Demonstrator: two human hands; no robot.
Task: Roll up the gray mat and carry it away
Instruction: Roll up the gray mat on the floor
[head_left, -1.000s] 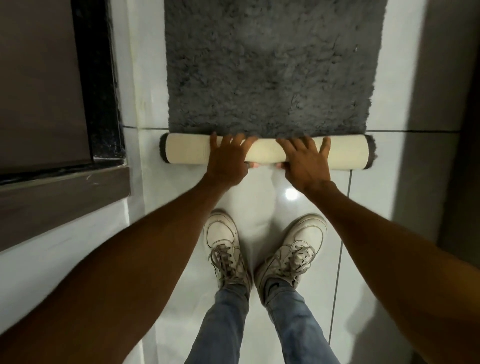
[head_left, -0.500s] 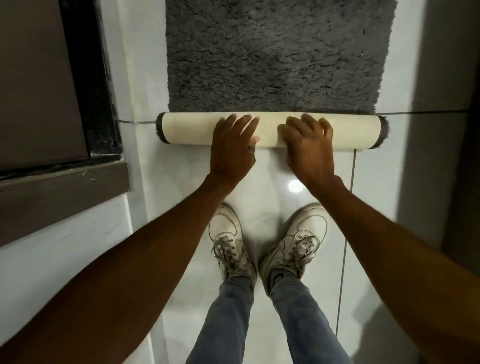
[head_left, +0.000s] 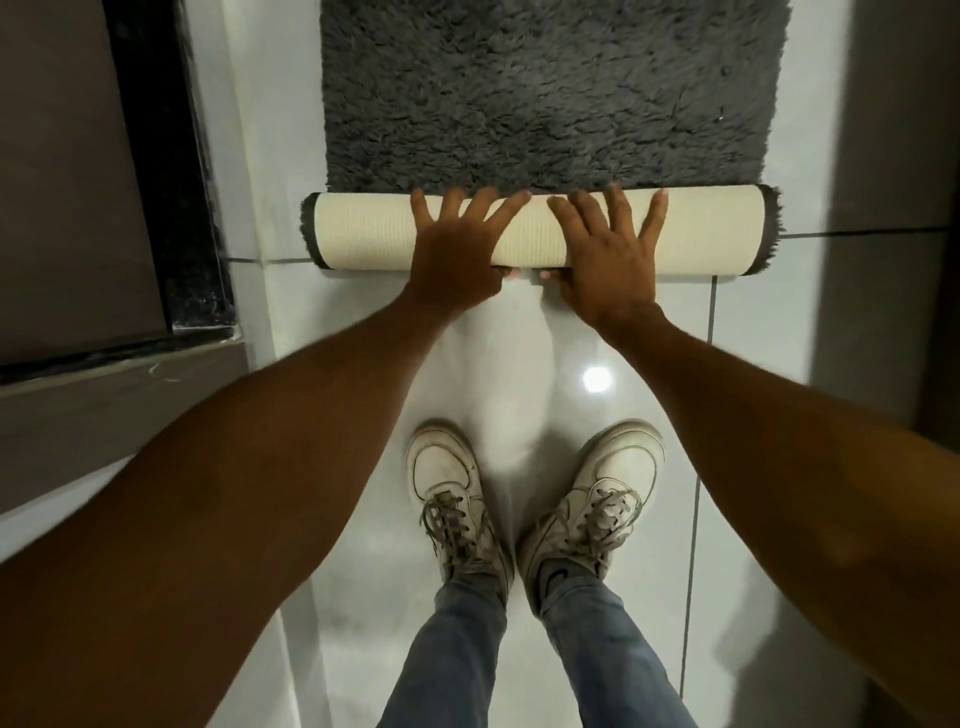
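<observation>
The gray shaggy mat (head_left: 545, 93) lies on the white tile floor, running away from me. Its near end is wound into a thick roll (head_left: 363, 234) with the cream backing outward and gray fringe at both ends. My left hand (head_left: 457, 260) and my right hand (head_left: 608, 265) rest side by side on the middle of the roll. The fingers of both hands are spread over its top and the thumbs are tucked under its near side.
My two white sneakers (head_left: 452, 499) stand on the tiles just behind the roll. A dark door frame and a brown threshold (head_left: 171, 208) run along the left. A gray wall (head_left: 893, 130) closes in the right side.
The roll has grown thicker and advanced away from me over the flat mat. Both hands have shifted back on it, with fingers now spread and thumbs underneath.
</observation>
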